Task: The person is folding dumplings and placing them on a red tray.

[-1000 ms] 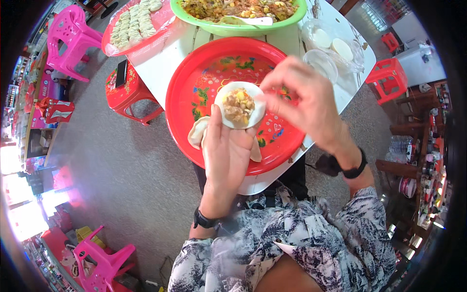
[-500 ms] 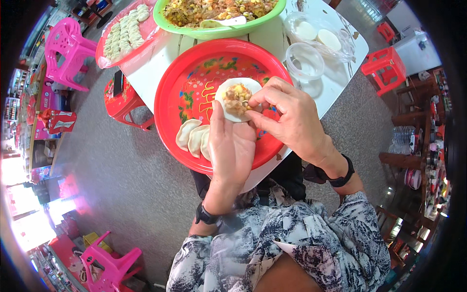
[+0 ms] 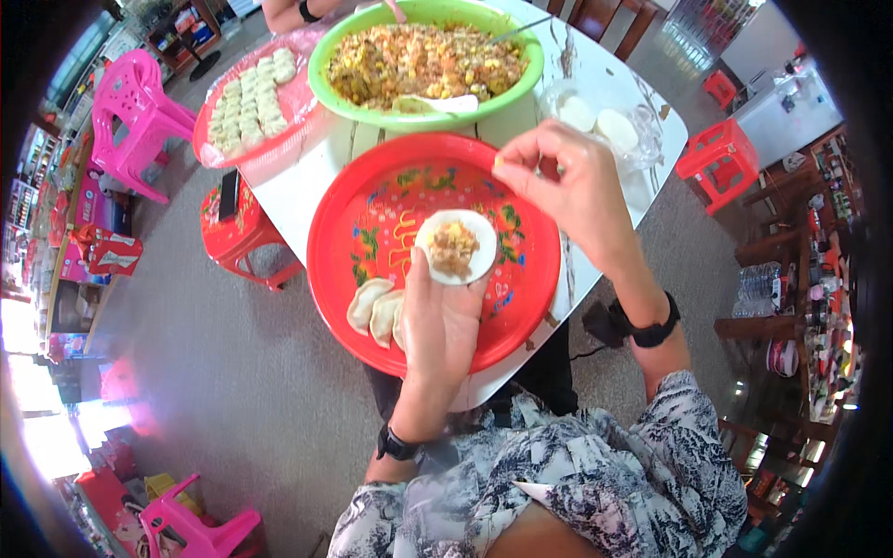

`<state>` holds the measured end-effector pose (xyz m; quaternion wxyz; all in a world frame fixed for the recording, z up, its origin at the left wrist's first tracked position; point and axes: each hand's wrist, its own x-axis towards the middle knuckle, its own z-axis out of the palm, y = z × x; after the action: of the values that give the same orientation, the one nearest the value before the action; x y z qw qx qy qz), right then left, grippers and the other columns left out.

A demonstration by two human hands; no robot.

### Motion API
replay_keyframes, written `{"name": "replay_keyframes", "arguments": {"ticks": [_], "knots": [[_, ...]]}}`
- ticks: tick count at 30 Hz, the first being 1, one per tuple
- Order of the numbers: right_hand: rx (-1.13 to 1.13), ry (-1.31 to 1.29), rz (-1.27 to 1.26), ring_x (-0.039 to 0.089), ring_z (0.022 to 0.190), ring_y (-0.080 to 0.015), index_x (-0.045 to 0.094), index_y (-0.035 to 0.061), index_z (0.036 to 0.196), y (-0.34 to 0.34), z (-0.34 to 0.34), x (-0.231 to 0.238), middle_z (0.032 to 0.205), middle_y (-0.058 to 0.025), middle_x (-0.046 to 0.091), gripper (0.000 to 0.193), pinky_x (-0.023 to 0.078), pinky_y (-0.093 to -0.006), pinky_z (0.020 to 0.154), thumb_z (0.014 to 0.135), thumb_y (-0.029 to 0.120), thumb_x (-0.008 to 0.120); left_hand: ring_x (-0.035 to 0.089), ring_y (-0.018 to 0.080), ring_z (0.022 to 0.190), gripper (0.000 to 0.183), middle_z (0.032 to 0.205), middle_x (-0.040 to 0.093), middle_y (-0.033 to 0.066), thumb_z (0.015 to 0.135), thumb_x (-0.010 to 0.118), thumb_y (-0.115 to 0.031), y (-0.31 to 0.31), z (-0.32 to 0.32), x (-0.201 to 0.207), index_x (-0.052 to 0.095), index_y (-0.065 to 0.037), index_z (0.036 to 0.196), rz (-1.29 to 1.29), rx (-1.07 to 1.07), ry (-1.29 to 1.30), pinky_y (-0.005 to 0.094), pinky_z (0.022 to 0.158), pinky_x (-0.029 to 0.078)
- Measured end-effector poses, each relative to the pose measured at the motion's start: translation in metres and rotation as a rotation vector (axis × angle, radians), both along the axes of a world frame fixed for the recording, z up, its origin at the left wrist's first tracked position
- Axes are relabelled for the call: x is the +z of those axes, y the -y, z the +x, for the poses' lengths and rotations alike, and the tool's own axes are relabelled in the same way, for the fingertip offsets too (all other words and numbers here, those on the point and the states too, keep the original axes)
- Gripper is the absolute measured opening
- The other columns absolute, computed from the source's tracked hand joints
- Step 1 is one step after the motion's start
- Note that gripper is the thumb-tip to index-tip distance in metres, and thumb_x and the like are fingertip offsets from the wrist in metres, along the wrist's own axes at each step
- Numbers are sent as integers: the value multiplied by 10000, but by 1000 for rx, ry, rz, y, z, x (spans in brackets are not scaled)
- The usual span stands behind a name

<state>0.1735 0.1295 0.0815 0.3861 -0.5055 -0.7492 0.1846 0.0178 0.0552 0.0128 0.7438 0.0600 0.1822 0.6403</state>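
Observation:
A round white dumpling wrapper (image 3: 476, 262) with a mound of filling (image 3: 453, 249) at its centre rests on the fingers of my left hand (image 3: 441, 321), whose thumb presses its left edge. My right hand (image 3: 572, 186) is raised over the right rim of a red tray (image 3: 326, 232). Its thumb and fingers pinch a small yellow bit of filling (image 3: 499, 162). Folded dumplings (image 3: 370, 307) lie in the tray, left of my left hand and partly covered by it. Beyond the tray stands a green basin (image 3: 321, 79) of chopped filling, with a white spoon (image 3: 435, 104) lying in it.
A red tray (image 3: 202, 139) with rows of dumplings stands at the far left of the white table (image 3: 279, 205). Stacked wrappers (image 3: 616, 130) lie in plastic at the right. Another person's forearm (image 3: 288, 14) shows at the far edge. Red stools (image 3: 721, 167) and pink chairs (image 3: 139, 121) stand around.
My right hand has lifted off the filling and moved up and right, carrying a small bit. My left hand still holds the wrapper. The view has shifted, bringing another person's forearm in.

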Motion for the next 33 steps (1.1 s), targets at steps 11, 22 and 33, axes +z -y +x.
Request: {"name": "replay_keyframes", "arguments": {"ticks": [11,22,33], "knots": [[-122,306,93,632,753,-291,681,42,866,-139,8,-24,813,-125,653,239,476,-382,681,821,267,611,353,283,1332,540,1429,361,142,1027,292,-383,15,-15,14,287,10,1398,53,-43,-63,457,1128,276],[-198,332,299,644,759,-263,706,115,969,-138,11,-40,897,-96,679,213,493,-335,688,863,277,617,337,272,1345,589,1445,354,138,1019,279,-432,21,-21,9,275,7,1411,64,-146,57,434,1144,233],[257,-76,-118,633,752,-154,675,22,924,60,-7,-21,862,-74,637,116,502,-255,647,808,29,677,379,286,1326,559,1419,418,138,1019,301,-423,36,-26,-8,332,-21,1406,-30,-237,142,448,1094,321]]}}
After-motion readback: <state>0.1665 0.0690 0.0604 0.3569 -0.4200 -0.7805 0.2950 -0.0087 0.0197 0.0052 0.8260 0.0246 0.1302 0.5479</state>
